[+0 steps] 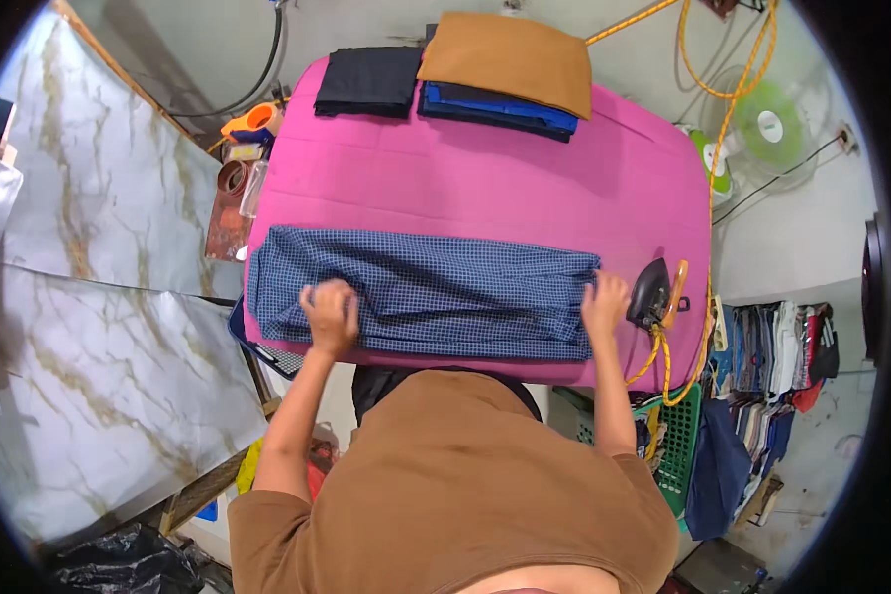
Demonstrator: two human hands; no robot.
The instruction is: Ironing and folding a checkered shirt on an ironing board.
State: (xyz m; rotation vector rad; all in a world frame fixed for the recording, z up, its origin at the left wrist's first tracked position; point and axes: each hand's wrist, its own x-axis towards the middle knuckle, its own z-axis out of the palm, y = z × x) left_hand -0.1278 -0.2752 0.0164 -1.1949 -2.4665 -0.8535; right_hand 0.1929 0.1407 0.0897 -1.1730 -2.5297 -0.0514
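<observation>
A blue checked cloth (445, 293), folded into a long rectangle with some wrinkles, lies across the near part of a pink padded ironing table (490, 185). My left hand (330, 315) is over its left part with the fingers curled; whether they pinch the fabric cannot be told. At the cloth's right end is my right hand (605, 301), its fingers at the edge and their grip unclear. Just right of that hand, an electric iron (650, 293) with a wooden handle rests on the table, its yellow cord trailing to the near edge.
Folded dark cloth (369, 82) and a stack topped by folded tan cloth (506, 59) lie at the far edge. An orange tape dispenser (256, 122) stands beyond the left edge. A green fan (768, 126), yellow cord, hanging clothes (776, 349) and a green basket (679, 445) are at right.
</observation>
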